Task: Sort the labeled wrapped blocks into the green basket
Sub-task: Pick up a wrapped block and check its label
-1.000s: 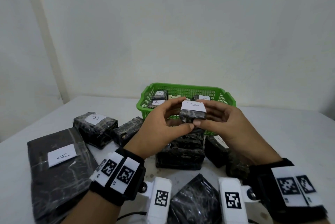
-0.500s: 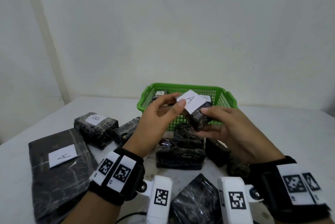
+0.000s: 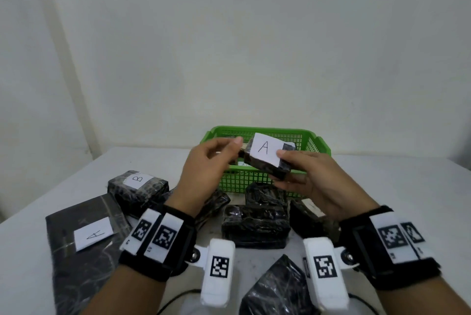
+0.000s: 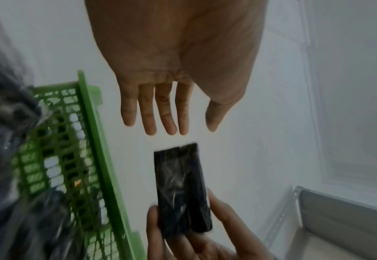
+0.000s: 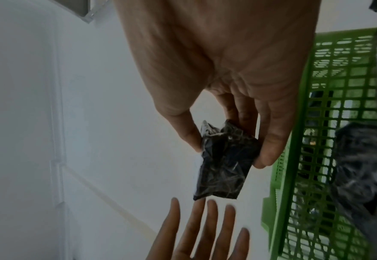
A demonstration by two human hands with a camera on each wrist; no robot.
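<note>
A small block (image 3: 265, 161) wrapped in black film, with a white label marked A, hangs in front of the green basket (image 3: 242, 182). My right hand (image 3: 288, 164) pinches it between thumb and fingers, label tilted toward me. The right wrist view shows that pinch on the block (image 5: 225, 161), beside the basket (image 5: 338, 88). My left hand (image 3: 226, 146) floats just left of the block with straight fingers and holds nothing. In the left wrist view its fingertips (image 4: 160, 126) stop short of the block (image 4: 181, 190), next to the basket rim (image 4: 94, 158).
On the white table lie a block labelled B (image 3: 137, 184), a large flat package labelled A (image 3: 84, 246), several unlabelled black blocks (image 3: 254, 220) before the basket, and one at the front edge (image 3: 275, 289). Dark blocks (image 5: 356, 158) show through the basket mesh.
The block has risen and tilted so its A label faces me. My left hand has let go of it and opened; my right hand alone keeps it.
</note>
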